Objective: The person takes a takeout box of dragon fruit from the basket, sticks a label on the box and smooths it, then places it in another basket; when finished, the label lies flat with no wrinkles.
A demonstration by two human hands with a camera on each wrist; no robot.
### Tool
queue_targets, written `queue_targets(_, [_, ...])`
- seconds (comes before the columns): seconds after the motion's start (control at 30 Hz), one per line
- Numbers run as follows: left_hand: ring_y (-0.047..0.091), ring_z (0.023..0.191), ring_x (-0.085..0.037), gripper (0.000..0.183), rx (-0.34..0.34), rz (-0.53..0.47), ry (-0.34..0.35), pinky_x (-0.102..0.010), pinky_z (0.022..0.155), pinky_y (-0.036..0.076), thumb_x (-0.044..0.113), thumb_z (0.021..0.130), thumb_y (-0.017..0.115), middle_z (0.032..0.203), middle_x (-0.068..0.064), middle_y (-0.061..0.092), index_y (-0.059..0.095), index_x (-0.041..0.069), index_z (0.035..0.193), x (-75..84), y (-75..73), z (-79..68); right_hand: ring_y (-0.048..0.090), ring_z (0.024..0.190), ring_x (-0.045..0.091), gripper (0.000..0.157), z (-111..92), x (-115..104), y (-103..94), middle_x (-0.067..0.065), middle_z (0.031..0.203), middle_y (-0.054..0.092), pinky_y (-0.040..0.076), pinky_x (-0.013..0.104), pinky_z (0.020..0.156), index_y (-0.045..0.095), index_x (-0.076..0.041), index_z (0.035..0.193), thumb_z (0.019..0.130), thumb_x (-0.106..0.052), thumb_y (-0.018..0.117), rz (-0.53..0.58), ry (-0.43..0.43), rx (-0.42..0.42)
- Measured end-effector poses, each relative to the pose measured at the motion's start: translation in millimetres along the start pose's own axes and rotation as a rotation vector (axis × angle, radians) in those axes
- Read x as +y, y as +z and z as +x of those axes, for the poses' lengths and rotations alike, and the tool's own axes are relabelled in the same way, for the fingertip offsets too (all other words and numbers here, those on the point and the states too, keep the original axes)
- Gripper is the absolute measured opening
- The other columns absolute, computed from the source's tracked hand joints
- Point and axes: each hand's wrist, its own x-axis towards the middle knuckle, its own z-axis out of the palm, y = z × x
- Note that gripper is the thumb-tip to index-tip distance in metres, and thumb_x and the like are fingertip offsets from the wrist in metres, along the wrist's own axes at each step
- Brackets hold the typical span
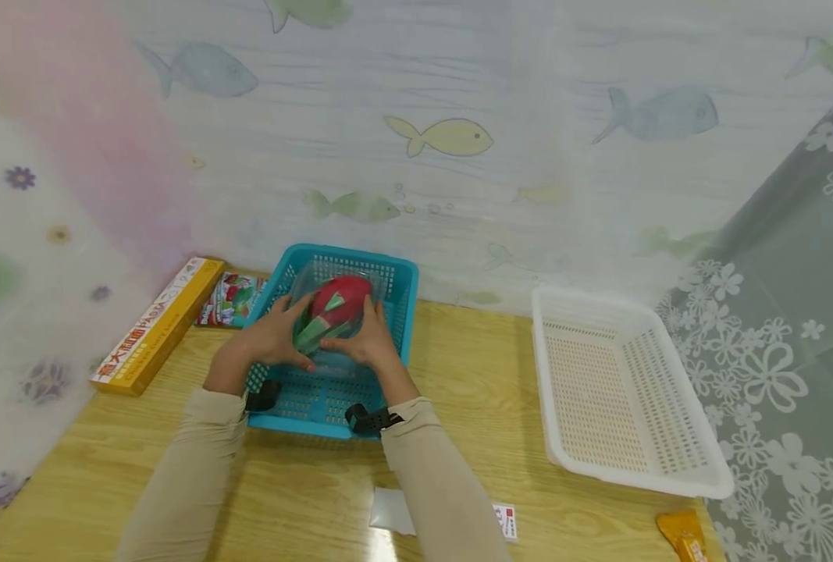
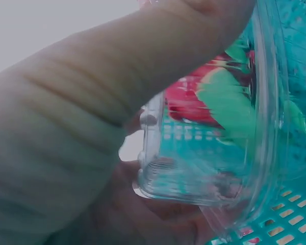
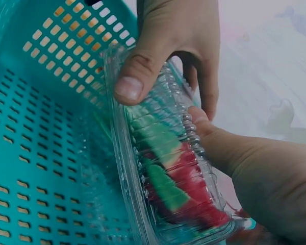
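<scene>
Both hands hold a clear plastic box [image 2: 194, 186] over the turquoise basket [image 1: 413, 300]. Inside the box lies a red dragon fruit [image 1: 342, 299] with green scales. On the box's left side, the left hand [image 1: 270, 337] has its fingers and thumb spread around it. The right hand [image 1: 370, 337] grips the opposite side, thumb toward the front. In the right wrist view, the left hand [image 3: 176, 41] has its thumb over the box's rim. The box is tilted there, within the basket's walls; whether it touches the basket floor is hidden.
A yellow pasta box [image 1: 163, 328] and a colourful packet [image 1: 232, 299] lie left of the basket. To the right stands a white basket [image 1: 595, 398]. A pale packet [image 1: 391, 511] lies partly under the right forearm; an orange packet [image 1: 685, 535] is at lower right.
</scene>
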Motion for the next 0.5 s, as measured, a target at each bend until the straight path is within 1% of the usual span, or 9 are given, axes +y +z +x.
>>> queue_targets(0.13, [0.027,0.140,-0.066,0.124,-0.007,0.010,-0.004,-0.071,0.103,0.042,0.039,0.078,0.089,0.162,-0.041,0.003,0.008,-0.002,0.162,1.1,-0.7,-2.6,0.016,0.157,0.043,0.115,-1,-1,-0.2,0.017,0.172,0.004,0.032,0.060,0.120,0.006,-0.016,0.166,0.085,-0.045,0.082,-0.013,0.009,0.002])
queue_targets(0.27, [0.025,0.142,-0.066,0.123,0.008,0.003,0.000,-0.072,0.104,0.041,0.038,0.078,0.090,0.162,-0.041,0.003,0.009,-0.003,0.162,1.9,-1.7,-4.1,0.016,0.157,0.043,0.114,-2,-3,-1.6,0.016,0.172,0.005,0.031,0.060,0.120,0.007,-0.017,0.166,0.085,-0.045,0.082,-0.020,0.006,0.000])
queue_targets(0.5, [0.018,0.145,-0.065,0.125,0.031,-0.037,-0.004,-0.074,0.106,0.037,0.038,0.077,0.090,0.163,-0.039,0.001,0.008,-0.002,0.163,5.5,-9.2,-8.5,0.015,0.157,0.043,0.113,-5,-10,-10.4,0.017,0.172,0.003,0.030,0.061,0.121,0.008,-0.016,0.166,0.085,-0.047,0.081,-0.028,-0.043,-0.002])
